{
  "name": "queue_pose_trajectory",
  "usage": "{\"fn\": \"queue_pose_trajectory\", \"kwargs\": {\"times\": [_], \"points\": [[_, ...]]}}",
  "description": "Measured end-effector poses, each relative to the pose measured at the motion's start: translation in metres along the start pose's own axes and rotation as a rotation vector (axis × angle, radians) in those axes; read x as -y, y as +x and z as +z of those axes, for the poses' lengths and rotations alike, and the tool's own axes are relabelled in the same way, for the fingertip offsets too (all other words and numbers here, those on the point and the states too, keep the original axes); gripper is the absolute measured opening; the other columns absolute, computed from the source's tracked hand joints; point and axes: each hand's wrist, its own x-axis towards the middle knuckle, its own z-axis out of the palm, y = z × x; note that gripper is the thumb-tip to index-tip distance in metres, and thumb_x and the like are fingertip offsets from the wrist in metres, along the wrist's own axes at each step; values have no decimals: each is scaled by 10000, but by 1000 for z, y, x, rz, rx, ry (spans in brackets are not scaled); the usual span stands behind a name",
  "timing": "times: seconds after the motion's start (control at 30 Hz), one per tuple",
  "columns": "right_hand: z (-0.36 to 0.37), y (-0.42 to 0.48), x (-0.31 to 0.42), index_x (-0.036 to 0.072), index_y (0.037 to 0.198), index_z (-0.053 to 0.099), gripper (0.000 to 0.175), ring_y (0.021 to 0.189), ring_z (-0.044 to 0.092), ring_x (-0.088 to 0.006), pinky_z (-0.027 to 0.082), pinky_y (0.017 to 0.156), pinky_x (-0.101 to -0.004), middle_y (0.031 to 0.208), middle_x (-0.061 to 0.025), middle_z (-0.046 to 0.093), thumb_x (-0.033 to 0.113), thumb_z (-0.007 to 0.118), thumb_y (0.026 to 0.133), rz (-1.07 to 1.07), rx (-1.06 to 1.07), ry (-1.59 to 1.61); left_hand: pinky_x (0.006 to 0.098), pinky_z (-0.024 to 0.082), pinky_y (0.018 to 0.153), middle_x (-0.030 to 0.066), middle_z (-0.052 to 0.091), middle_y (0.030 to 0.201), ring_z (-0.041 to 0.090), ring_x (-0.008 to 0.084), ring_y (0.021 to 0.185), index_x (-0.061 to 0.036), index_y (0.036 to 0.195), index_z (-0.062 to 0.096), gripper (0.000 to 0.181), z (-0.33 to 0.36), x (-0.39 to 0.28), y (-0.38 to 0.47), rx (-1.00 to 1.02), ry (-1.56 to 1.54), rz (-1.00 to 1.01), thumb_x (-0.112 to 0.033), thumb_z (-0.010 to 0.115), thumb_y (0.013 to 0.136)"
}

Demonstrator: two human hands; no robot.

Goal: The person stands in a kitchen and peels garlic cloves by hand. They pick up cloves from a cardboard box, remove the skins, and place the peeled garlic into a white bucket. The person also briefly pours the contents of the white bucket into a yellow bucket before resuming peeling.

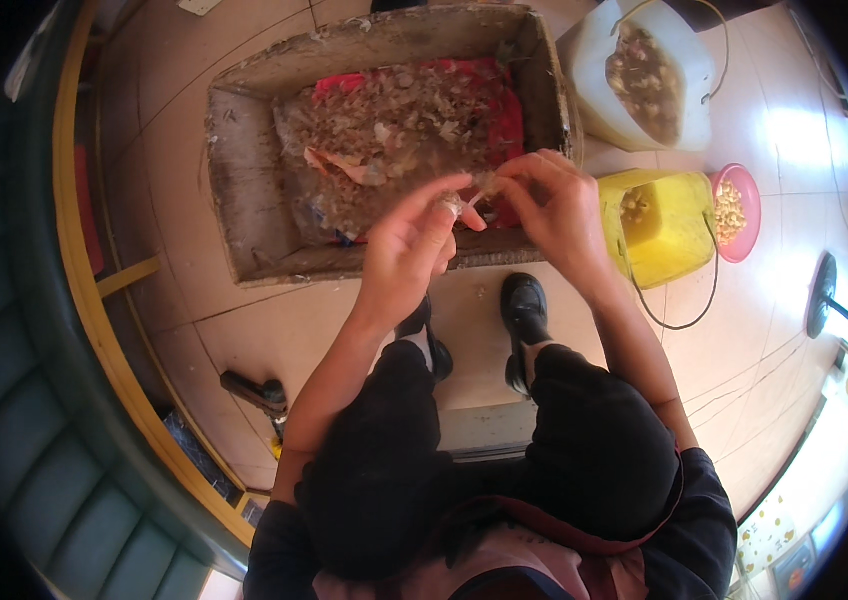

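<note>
Over the wooden box (pixel 244 187), my left hand (pixel 405 244) grips a small, partly peeled clove (pixel 451 201), which looks like garlic. My right hand (pixel 563 214) is just to its right and pinches a thin strip of papery skin (pixel 487 185) between thumb and fingertips. The strip's pale end reaches towards the left fingers; whether it is still joined to the clove is hidden. Beneath both hands, a heap of brown and whitish peelings (pixel 394 112) fills much of the box. It lies on red plastic sheeting (pixel 506 120).
Right of the box stands a cut-open white jug (pixel 589 90) holding cloves in brownish water. A cut yellow jug (pixel 679 240) with a wire handle holds several more. Beside it, a pink bowl (pixel 750 214) contains pale peeled cloves. A green padded bench (pixel 11 360) runs along the left.
</note>
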Motion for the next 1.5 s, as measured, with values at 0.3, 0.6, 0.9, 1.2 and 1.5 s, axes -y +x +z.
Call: {"fn": "queue_pose_trajectory", "kwargs": {"times": [0.3, 0.6, 0.9, 1.2, 1.5], "points": [[-8, 4, 23, 45, 903, 716, 183, 677, 573, -246, 496, 605, -341, 739, -76, 628, 28, 739, 722, -293, 90, 59, 184, 315, 483, 45, 557, 749, 377, 39, 539, -39, 1148, 439, 203, 3, 12, -1, -99, 214, 127, -210, 421, 1040], [18, -10, 29, 11, 748, 642, 154, 668, 547, -263, 473, 575, -344, 725, -81, 563, -33, 742, 640, -513, -93, -265, 189, 328, 474, 28, 578, 756, 422, 45, 541, -35, 1070, 434, 139, 2, 12, 1, -182, 392, 137, -149, 489, 1014], [-3, 14, -3, 38, 748, 637, 115, 703, 556, -287, 475, 636, -389, 703, -92, 548, -15, 710, 675, -172, -147, -185, 170, 283, 444, 186, 644, 830, 355, 32, 499, -22, 1051, 511, 142, -8, -7, -3, 99, -239, -90, -136, 432, 1019], [-1, -3, 9, 15, 915, 638, 310, 639, 600, -210, 490, 609, -341, 690, -115, 618, 255, 783, 783, 232, 145, 166, 184, 320, 464, 31, 602, 878, 407, 26, 548, -45, 1167, 542, 216, -4, 8, 4, -200, 46, -12, -186, 475, 1019], [11, -11, -11, 37, 1026, 535, 226, 807, 592, -131, 475, 713, -270, 882, -53, 604, 256, 531, 974, 437, 466, 1093, 213, 391, 627, 74, 561, 1021, 506, 94, 829, -36, 1123, 506, 213, -4, 14, 3, -100, -142, 41, -215, 446, 1025]]}}
